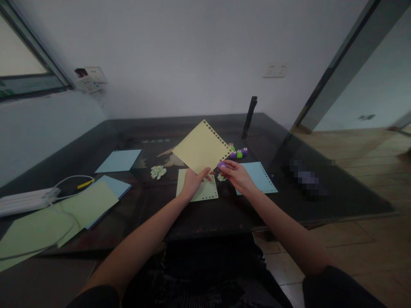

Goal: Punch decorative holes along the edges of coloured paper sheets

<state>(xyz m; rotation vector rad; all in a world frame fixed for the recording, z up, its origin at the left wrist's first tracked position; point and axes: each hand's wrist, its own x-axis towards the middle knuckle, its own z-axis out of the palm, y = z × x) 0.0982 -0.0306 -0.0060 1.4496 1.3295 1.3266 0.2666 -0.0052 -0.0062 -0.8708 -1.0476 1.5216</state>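
Spreading across the view, the dark glass table (321, 192) carries loose paper sheets, and above its middle a yellow punched sheet (201, 147) stands tilted like a diamond, one corner pointing up and away. The left hand (192, 182) pinches its lower corner with closed fingers. Just beside, the right hand (236, 174) has its fingertips curled around a small purple hole punch (221, 164).

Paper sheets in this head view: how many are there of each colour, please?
Yellow paper sheets: 1, held up by the left hand
Green paper sheets: 3
Blue paper sheets: 3
Total: 7
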